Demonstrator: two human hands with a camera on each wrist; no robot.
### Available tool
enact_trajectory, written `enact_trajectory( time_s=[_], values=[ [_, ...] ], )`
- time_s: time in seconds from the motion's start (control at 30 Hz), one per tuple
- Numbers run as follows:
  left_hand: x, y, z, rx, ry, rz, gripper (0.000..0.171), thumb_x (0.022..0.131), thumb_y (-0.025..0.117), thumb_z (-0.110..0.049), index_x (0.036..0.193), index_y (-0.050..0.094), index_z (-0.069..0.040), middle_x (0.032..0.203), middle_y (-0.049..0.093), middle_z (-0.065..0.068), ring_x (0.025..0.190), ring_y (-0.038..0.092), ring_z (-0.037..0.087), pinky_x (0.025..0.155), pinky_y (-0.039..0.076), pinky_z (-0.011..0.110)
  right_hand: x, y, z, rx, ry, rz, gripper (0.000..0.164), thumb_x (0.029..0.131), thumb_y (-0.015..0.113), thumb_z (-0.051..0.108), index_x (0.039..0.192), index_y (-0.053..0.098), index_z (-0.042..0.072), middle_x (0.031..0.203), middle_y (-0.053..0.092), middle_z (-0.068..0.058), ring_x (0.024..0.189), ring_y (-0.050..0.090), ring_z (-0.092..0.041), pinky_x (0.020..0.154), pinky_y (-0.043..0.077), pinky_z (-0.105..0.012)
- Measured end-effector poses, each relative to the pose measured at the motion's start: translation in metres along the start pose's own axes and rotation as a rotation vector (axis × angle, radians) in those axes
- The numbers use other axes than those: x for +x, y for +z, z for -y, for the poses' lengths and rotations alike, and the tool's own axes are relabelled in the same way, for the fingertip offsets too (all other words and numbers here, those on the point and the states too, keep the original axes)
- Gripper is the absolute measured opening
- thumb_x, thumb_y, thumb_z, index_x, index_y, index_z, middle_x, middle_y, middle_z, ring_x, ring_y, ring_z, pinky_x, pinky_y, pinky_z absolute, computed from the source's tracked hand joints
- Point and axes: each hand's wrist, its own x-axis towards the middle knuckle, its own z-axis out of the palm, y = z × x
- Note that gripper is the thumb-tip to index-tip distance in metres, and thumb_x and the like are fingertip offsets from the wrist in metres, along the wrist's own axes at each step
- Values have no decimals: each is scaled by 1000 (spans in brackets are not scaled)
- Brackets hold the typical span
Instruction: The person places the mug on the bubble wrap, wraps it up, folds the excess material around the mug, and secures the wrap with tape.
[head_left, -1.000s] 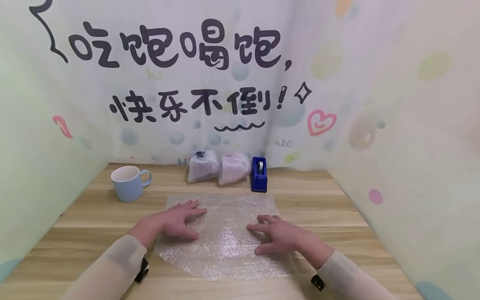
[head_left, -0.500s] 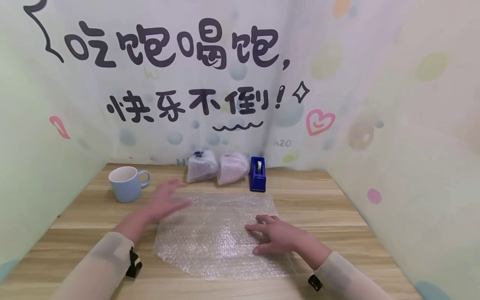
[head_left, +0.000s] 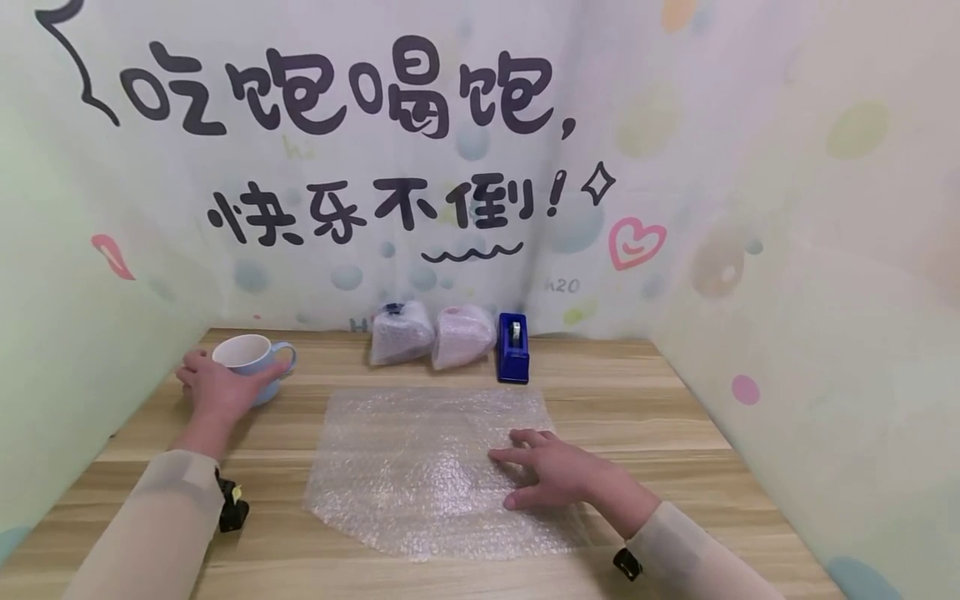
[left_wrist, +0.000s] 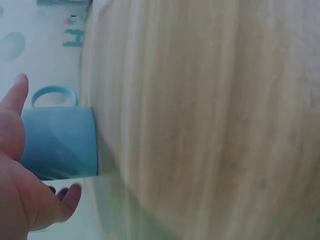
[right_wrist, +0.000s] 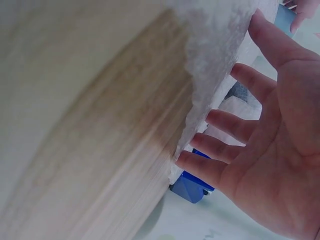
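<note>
My left hand [head_left: 221, 393] is at the light blue mug [left_wrist: 60, 142], thumb spread out on the handle side and fingers reaching round the opposite side. In the left wrist view a gap shows between those fingers and the mug's wall. The mug stands upright on the table, partly covered by the hand in the head view. A sheet of bubble wrap [head_left: 405, 475] lies flat in the middle, and my right hand [head_left: 558, 471] rests on its right part. Spread, slightly bent fingertips [right_wrist: 212, 116] touch the sheet in the right wrist view.
Two bubble-wrapped bundles, one whitish [head_left: 402, 335] and one pinkish [head_left: 463, 337], stand at the back of the wooden table [head_left: 637, 400]. Beside them is a blue tape dispenser [head_left: 513, 350]. A printed curtain [head_left: 487, 275] hangs behind, with walls at both sides.
My left hand has lifted off the bubble wrap and moved left and back to the mug. The right hand has stayed on the sheet.
</note>
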Motion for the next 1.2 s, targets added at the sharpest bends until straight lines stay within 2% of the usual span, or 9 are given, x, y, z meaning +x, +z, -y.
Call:
enact_trajectory(
  time_s=[0.3,0.4,0.5,0.6,0.73,0.83,0.93,1.07,1.2],
  values=[
    [8,4,6,12,-22,-29,126,85,88,-57,159,18,16,158,31,45,140,41,60,119,43,68,-1,1,0,0,7,0,81,95,78,61,165,52,29,175,36,-25,152,39,-65,120,39,-79],
    [11,2,8,-6,-33,-9,116,88,88,-49,159,21,13,159,33,43,140,44,60,117,45,68,-1,2,0,-2,8,2,80,95,78,61,165,52,29,175,36,-24,152,39,-65,120,38,-79],
    [9,3,7,-40,3,20,106,90,86,-43,158,27,13,158,39,41,140,47,58,116,45,67,-1,2,0,-2,9,7,80,96,77,60,165,51,30,176,35,-24,153,38,-65,121,38,-78],
    [2,7,-6,-88,103,85,99,93,84,-38,158,30,14,156,43,40,141,48,55,118,45,66,0,2,0,2,10,9,80,96,78,59,165,51,30,176,35,-25,153,38,-65,121,37,-79],
    [-17,21,-44,-172,256,206,93,94,84,-27,158,31,14,155,46,39,142,50,53,122,43,64,-1,1,0,10,16,3,80,95,79,59,165,52,29,175,35,-26,153,37,-65,121,37,-79],
    [-37,35,-75,-191,328,296,91,92,86,-23,157,34,14,152,50,38,140,53,52,122,44,64,-1,0,0,13,20,2,81,95,78,60,165,51,29,176,34,-26,154,37,-65,121,37,-80],
    [-59,52,-100,-213,367,420,90,90,88,-19,158,36,11,151,53,36,140,54,51,123,44,64,-1,1,0,15,17,2,82,96,77,61,166,50,29,176,33,-25,154,37,-65,120,37,-80],
    [-83,79,-116,-257,421,579,86,88,89,-13,156,41,7,149,58,32,141,57,48,122,46,61,-1,2,-1,13,9,-1,81,96,77,61,165,51,29,176,34,-26,153,38,-66,120,38,-79],
    [-99,103,-121,-256,467,684,81,86,90,-11,152,47,5,145,62,28,140,60,47,119,50,59,0,3,-1,9,7,-4,80,96,78,60,165,52,29,175,35,-26,152,39,-66,120,39,-78]
  ],
)
